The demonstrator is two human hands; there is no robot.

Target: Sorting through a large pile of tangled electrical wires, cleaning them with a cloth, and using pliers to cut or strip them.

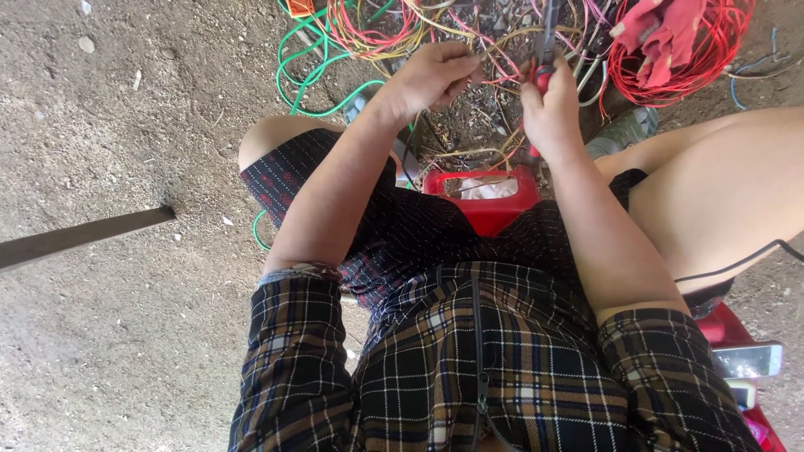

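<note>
The right hand (550,105) is closed in a full grip around the red handles of a hand tool (544,50), most likely pliers or wire strippers, though the dark head is too blurred to tell which. The tool stands roughly upright, its head pointing to the far side, into the tangle. The left hand (431,77) is pinched shut, thumb against fingertips, on a thin pink wire (500,65) that runs rightward from that grip to the tool, so the wire is stretched between the two hands, just left of the tool's head.

To do this well, the left hand should keep the wire taut and straight while the tool bites squarely across it, and the squeeze should be light enough to spare the strands inside (a judgement, since the jaws themselves cannot be made out).

Farther out, a heap of loose wires (377,33) in yellow, pink and white lies on the dirt ground (109,109) at the far side, with green wire (306,71) looping to the left and a coil of red wire (712,50) to the right, a red glove (662,29) lying on it. Nearer, between the knees, sits a red container (486,205).
</note>
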